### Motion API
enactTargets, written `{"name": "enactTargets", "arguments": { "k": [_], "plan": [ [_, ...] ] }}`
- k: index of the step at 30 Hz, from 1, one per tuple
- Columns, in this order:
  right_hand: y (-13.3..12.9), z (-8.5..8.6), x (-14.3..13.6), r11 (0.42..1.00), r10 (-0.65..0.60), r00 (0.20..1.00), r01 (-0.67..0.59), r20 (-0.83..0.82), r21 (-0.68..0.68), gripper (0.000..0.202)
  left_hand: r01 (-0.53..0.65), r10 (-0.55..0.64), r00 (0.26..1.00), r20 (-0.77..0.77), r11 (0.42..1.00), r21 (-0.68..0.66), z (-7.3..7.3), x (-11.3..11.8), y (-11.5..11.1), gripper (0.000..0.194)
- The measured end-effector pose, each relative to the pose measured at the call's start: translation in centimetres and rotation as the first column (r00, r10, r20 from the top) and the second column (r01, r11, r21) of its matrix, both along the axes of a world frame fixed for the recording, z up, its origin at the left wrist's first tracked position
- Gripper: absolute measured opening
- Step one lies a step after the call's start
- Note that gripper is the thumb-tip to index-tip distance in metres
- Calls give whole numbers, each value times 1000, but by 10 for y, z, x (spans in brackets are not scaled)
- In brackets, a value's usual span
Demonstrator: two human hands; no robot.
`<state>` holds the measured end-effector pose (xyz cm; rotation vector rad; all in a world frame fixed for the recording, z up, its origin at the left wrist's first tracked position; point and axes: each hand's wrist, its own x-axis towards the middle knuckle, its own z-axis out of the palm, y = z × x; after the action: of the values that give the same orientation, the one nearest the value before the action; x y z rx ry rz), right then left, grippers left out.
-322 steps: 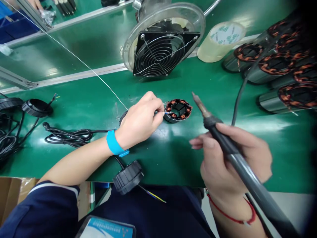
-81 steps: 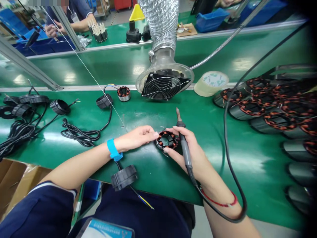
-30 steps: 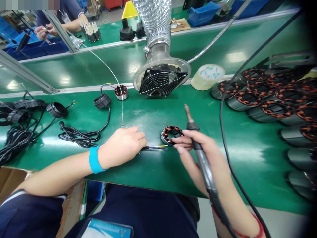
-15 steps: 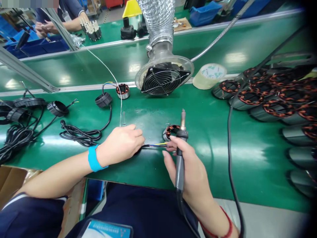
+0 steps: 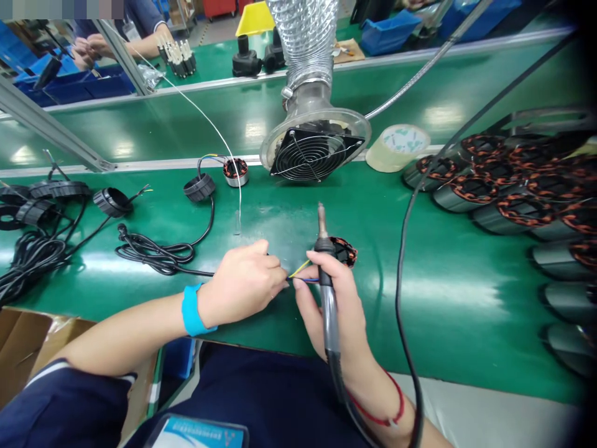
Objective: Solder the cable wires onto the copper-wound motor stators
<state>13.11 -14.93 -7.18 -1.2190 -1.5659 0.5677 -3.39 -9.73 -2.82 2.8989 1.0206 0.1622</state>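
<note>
My left hand [image 5: 249,280] is closed, its fingertips gripping the end of a black cable [image 5: 198,272] from which thin yellow and blue wires [image 5: 299,268] stick out. In my right hand [image 5: 347,305] a soldering iron [image 5: 330,314] stands nearly upright, its tip pointing away from me. The thumb and fingertips of that hand are also at the coloured wires, close to my left fingertips. Just behind the iron sits a small stator [image 5: 345,251] with copper windings, partly hidden by the iron and my fingers. Solder wire [image 5: 219,132] hangs down beyond my left hand.
A fume extractor [image 5: 314,155] hangs over the bench. Behind the left hand lie a wired stator [image 5: 236,172], a black ring [image 5: 199,186] and coiled cable [image 5: 156,252]. Many stators [image 5: 513,211] fill the right side, near a tape roll [image 5: 396,148]. Across the divider a person's hands [image 5: 91,48] show.
My left hand has moved right with the cable, nearer my right fingertips. The soldering iron has shifted left, and the small stator now shows on its right side instead of its left.
</note>
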Motion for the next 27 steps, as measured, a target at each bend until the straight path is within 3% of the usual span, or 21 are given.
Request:
{"name": "enactTargets", "arguments": {
  "k": [6, 9, 11, 13, 15, 17, 21, 27],
  "plan": [
    [2, -2, 1, 999, -42, 977, 42, -211, -5, 44, -63, 64, 997, 49, 998, -25, 4, -5, -3, 33],
    [5, 1, 1, 998, -21, 953, 4, -304, -55, 40, -120, 148, 984, 104, 963, -240, 12, -9, 1, 21],
    [6, 2, -1, 994, 10, 918, -51, -396, -93, 38, -130, 291, 929, 229, 835, -534, 18, -12, 9, 10],
    [7, 1, -3, 988, 23, 874, -93, -486, -120, 38, -33, 497, 798, 341, 600, -799, 23, -15, 20, 18],
    [7, 0, -5, 985, 12, 836, -105, -549, -139, 39, 114, 671, 643, 369, 392, -913, 24, -13, 30, 16],
    [8, -1, -5, 982, 11, 809, -118, -588, -145, 42, 199, 743, 570, 352, 291, -936, 22, -7, 36, 9],
    [10, -2, -4, 980, 16, 805, -131, -594, -151, 46, 173, 683, 671, 290, 236, -956, 20, 10, 36, 8],
    [12, -3, -1, 987, 3, 854, -87, -520, -137, 44, 129, 574, 775, 265, 267, -955, 23, 20, 38, 19]
  ]
}}
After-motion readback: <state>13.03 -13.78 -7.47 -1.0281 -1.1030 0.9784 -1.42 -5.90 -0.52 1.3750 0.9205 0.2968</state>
